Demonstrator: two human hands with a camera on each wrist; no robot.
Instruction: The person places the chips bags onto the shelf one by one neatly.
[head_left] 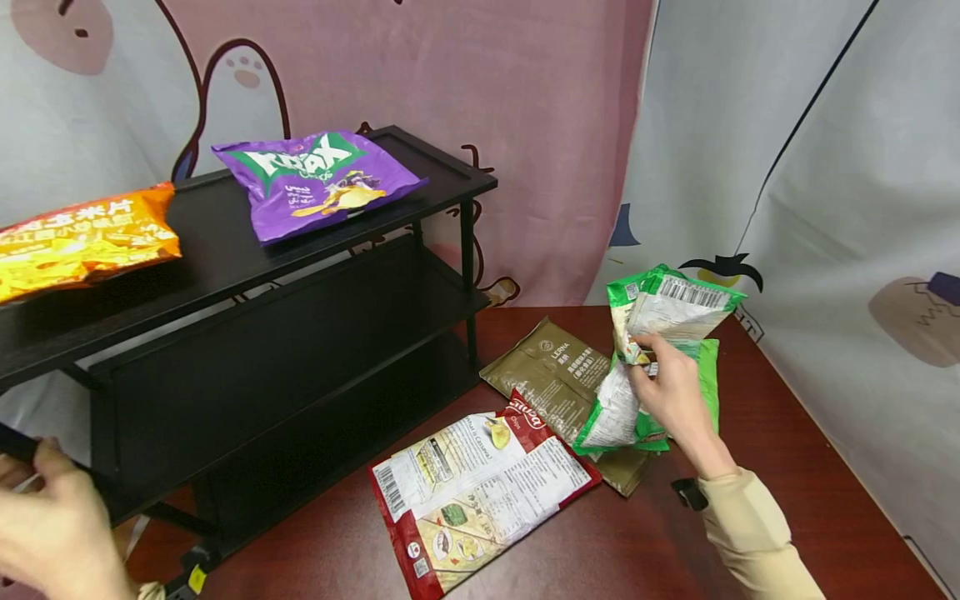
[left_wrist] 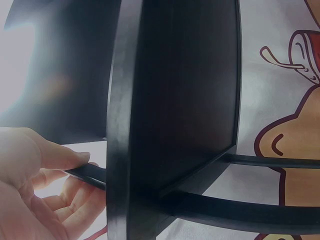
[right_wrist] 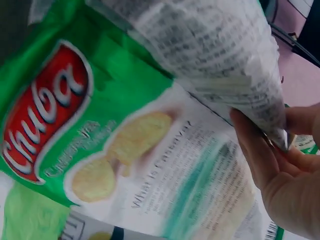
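My right hand (head_left: pixel 672 387) pinches the edge of a green-and-white chip bag (head_left: pixel 686 304) between thumb and fingers, above the table's right side. Just below it is another green chip bag (right_wrist: pixel 110 115), its red Chuba logo visible in the right wrist view. Under these lies a brown LERNA packet (head_left: pixel 558 375), partly covered. At the far left, my left hand (head_left: pixel 56 525) grips a thin black bar of the shelf rack (head_left: pixel 247 367); the left wrist view shows the thumb (left_wrist: pixel 65 157) on top of the bar and fingers curled beneath.
A red-and-white cassava chip bag (head_left: pixel 487 492) lies on the brown table (head_left: pixel 637 550), beside the brown packet. On the rack's top shelf rest a purple Kraax bag (head_left: pixel 322 183) and an orange chip bag (head_left: pixel 90 237). Printed curtains (head_left: pixel 450 83) hang behind.
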